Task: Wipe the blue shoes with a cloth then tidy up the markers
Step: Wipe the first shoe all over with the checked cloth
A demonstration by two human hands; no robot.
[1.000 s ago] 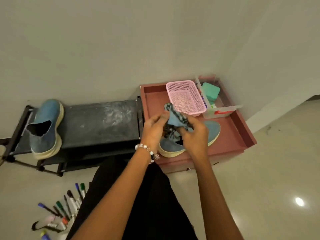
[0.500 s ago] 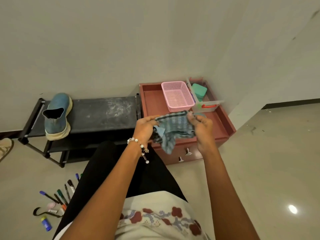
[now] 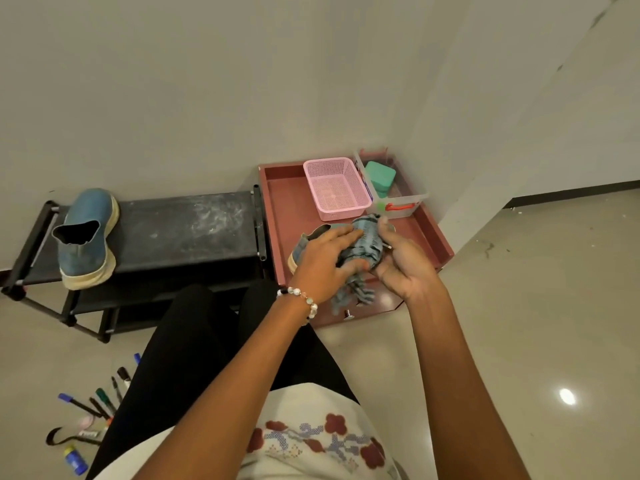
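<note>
Since the earlier frame, both hands have lowered the cloth [image 3: 363, 249] from its spread-out hold in the air onto the blue shoe [image 3: 304, 242] in the red tray [image 3: 434, 233]. That cloth, striped grey-blue, is now bunched over the shoe's middle, with a tail hanging past the tray's front edge at 6 o'clock. Left hand [image 3: 322, 256] rests on the shoe and cloth with fingers fairly straight, pressing rather than curling. Right hand [image 3: 403, 261] has its fingers curled into the cloth, gripping it from the 3 o'clock side. Only the shoe's heel collar and cream sole show, at 9 o'clock of the hands.

At 12 o'clock in the tray stands a pink basket [image 3: 337, 188], with a clear box [image 3: 398, 199] holding a green item just beside it at 3 o'clock.

A second blue shoe [image 3: 86, 237] sits on the black rack [image 3: 187, 233], at 9 o'clock of the tray, well apart from the hands.

Markers [image 3: 100, 403] lie scattered on the floor at 7 o'clock, beside the person's black trouser leg.
</note>
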